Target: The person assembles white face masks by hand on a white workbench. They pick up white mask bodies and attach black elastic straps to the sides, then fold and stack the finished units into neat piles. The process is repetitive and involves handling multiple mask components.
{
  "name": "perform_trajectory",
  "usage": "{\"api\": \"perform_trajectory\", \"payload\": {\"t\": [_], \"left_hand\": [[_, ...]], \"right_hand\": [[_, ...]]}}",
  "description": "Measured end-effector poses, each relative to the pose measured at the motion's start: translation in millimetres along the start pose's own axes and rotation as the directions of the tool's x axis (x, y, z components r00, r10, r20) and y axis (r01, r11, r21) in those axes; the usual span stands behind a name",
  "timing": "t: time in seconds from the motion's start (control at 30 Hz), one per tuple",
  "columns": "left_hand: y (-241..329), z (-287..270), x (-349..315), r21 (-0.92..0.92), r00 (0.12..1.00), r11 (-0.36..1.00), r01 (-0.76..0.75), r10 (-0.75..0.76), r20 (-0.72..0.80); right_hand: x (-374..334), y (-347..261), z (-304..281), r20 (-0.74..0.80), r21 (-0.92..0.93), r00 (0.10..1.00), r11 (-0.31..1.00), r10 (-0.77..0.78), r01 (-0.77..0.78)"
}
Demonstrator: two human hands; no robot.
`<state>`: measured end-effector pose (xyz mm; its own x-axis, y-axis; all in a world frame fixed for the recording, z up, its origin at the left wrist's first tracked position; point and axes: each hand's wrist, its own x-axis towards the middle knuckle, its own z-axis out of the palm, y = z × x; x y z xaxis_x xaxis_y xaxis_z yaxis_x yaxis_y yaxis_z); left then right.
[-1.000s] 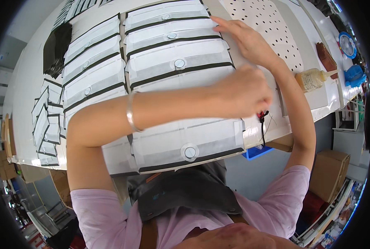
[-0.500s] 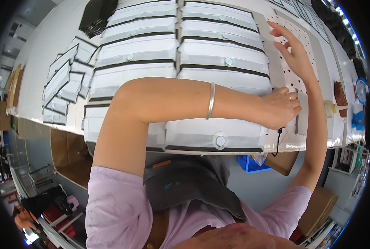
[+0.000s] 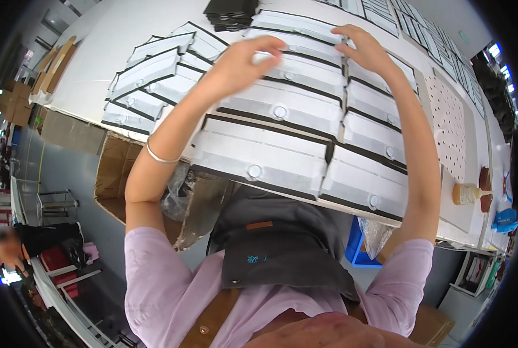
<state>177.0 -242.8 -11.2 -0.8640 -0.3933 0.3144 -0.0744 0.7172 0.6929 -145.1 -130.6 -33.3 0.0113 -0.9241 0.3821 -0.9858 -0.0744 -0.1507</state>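
Note:
Two overlapping columns of flat white pieces (image 3: 264, 142) cover the table in front of me. Each has a black edge, a grey band and a round white button-like disc (image 3: 254, 171). My left hand (image 3: 238, 66) hovers over the left column's far part, slightly blurred, fingers curved and a gap showing between thumb and forefinger. Over the far end of the columns, my right hand (image 3: 364, 51) hangs with thumb and fingers apart, nearest to the far pieces. I see nothing held in either hand. My right forearm hides part of the right column.
Fanned similar white pieces (image 3: 140, 84) lie at the left. A black stack (image 3: 230, 14) sits at the far edge. To the right are a perforated board (image 3: 447, 124) and a bottle of yellowish liquid (image 3: 466, 194). Below the table are a cardboard box (image 3: 112, 177) and blue bin (image 3: 357, 249).
My left hand has moved from the right side of the table back to the left column, uncovering the near pieces. My right hand has shifted left over the far pieces. The view has turned rightward.

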Motion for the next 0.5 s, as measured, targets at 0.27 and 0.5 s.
{"api": "perform_trajectory", "payload": {"t": [0.27, 0.5], "left_hand": [[-133, -32, 45, -0.14, 0.898, 0.908, 0.395, -0.414, -0.149], [-147, -13, 73, -0.187, 0.885, 0.871, 0.454, -0.466, -0.021]], "right_hand": [[103, 16, 56, 0.209, -0.034, 0.937, 0.96, 0.28, -0.279], [113, 39, 67, 0.091, 0.078, 0.977, 0.976, 0.194, -0.201]]}}
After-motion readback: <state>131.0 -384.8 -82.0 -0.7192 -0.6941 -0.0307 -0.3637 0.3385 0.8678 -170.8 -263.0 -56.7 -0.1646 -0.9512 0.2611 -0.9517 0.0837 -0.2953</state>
